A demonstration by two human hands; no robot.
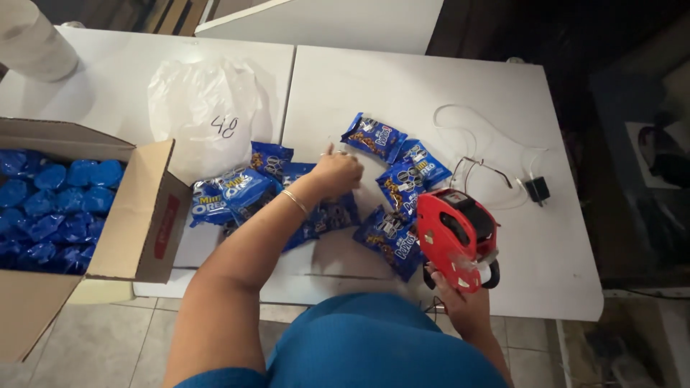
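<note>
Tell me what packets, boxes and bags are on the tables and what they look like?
Snack packets: small shiny blue pouches scattered mid-table, around the left hand.
Cardboard box: brown, open, at the left edge, full of blue packets.
Plastic bag: thin, white, crumpled, behind the packets, with dark marker writing.
Label gun: red and black, held in the right hand.

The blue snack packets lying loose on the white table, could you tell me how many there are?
About 8 blue snack packets: three left of the left hand, two beneath it, three right of it near the red label gun in the right hand. The arm may hide more.
</note>
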